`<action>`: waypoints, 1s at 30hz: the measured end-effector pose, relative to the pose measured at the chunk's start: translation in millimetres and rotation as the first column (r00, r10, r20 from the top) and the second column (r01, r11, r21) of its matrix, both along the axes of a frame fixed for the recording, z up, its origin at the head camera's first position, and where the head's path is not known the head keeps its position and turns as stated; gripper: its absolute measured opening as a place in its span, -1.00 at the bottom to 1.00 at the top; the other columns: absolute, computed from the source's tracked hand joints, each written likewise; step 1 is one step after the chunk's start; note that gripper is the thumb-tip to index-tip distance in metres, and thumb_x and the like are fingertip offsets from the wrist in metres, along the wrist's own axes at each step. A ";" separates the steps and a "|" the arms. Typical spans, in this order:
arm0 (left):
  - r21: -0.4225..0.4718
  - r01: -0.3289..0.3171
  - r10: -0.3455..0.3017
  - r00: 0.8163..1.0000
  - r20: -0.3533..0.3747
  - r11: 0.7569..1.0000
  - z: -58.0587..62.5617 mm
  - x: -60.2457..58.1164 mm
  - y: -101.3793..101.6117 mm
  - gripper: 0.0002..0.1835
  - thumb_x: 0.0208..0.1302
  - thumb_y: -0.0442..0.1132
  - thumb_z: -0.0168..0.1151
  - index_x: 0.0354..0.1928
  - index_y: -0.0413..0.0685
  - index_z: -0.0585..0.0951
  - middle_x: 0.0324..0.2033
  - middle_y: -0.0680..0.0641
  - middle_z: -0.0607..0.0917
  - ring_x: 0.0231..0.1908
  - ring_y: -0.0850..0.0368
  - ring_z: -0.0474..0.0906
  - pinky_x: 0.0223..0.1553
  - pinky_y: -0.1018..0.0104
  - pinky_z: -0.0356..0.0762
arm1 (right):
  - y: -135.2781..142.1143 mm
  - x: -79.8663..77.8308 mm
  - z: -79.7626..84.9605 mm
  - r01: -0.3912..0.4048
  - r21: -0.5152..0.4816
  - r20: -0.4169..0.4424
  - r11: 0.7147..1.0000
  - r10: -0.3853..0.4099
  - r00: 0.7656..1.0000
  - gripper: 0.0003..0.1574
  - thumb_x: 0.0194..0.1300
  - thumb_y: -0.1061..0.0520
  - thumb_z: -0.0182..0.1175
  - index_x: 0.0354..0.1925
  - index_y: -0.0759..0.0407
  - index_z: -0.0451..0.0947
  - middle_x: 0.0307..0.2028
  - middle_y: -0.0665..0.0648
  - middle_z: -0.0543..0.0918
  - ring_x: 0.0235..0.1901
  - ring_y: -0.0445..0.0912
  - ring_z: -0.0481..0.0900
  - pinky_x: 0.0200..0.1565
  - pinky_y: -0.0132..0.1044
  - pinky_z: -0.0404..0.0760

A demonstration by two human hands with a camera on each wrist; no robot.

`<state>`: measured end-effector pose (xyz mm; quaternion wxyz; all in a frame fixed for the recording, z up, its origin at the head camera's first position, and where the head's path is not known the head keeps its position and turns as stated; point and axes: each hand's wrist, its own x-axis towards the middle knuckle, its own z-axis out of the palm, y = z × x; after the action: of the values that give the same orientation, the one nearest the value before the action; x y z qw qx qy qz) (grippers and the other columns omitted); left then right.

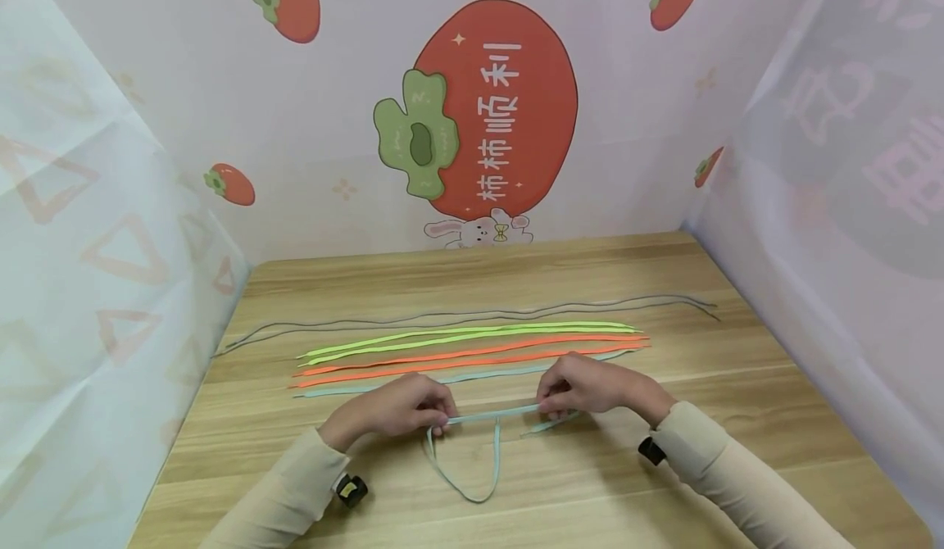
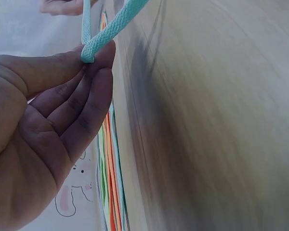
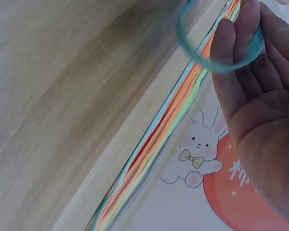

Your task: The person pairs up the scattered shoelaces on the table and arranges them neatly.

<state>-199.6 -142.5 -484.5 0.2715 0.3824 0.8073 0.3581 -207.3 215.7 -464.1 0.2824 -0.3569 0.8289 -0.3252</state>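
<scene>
A light teal shoelace (image 1: 479, 415) runs taut between my two hands, just above the wooden table. My left hand (image 1: 401, 406) pinches it between thumb and forefinger, and the left wrist view shows the flat woven lace (image 2: 113, 31) folded at the fingertips. From there a loop hangs down and curves back up to the stretch between the hands. My right hand (image 1: 586, 383) pinches the other end of that stretch. A loose tail with its tip sticks out below the right hand. In the right wrist view the lace (image 3: 221, 67) curves in front of the fingers.
Beyond my hands, laces lie stretched across the table (image 1: 354, 483): another teal lace (image 1: 487, 374), two orange strands (image 1: 472, 358), two yellow-green strands (image 1: 472, 334) and grey strands (image 1: 413, 318) farthest back. Printed cloth walls (image 1: 332, 139) stand at the back and both sides.
</scene>
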 end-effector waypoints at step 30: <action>0.002 -0.020 0.020 1.000 -0.011 1.000 -0.3 1.9 -32.9 -0.89 0.54 -0.30 0.24 -0.15 -0.05 0.74 -0.34 0.10 0.77 -0.33 0.38 0.69 -0.20 0.42 0.69 | 45.1 0.8 3.5 0.081 -0.023 -0.039 0.996 -0.081 0.996 -0.78 0.55 0.05 0.27 -0.22 0.08 0.78 -0.40 0.02 0.78 -0.40 -0.23 0.67 -0.31 -0.37 0.68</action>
<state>-197.6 -175.5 -484.9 0.2635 0.3766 0.8122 0.3593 -206.5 260.9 -460.6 0.2485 -0.3324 0.8446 -0.3381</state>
